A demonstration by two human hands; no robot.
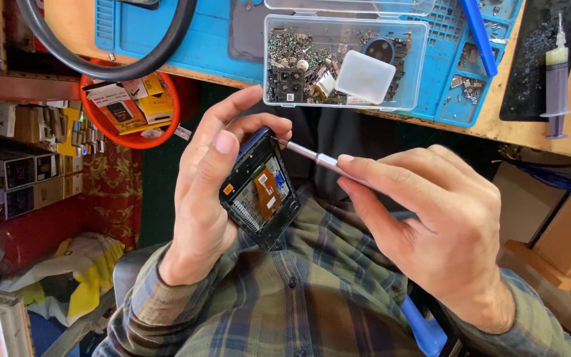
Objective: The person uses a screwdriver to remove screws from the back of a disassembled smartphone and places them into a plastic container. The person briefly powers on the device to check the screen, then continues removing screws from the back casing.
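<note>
Opened phone [259, 188] gripped in left hand [203, 192] | screwdriver [318, 158] pinched by right hand [431, 231] fingers, tip at phone's top edge | screw work judged underway; steady tip needed.

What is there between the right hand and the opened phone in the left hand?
In the head view, only the thin metal screwdriver spans it: the right hand holds it, tip at the top edge of the opened phone gripped by the left hand.

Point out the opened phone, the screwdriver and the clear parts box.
opened phone [260, 190]: head view, on its exposed inner board, held in the left hand.
screwdriver [318, 158]: head view, on the metal shaft, held in the right hand.
clear parts box [345, 61]: head view, on its clear plastic lid.
</note>
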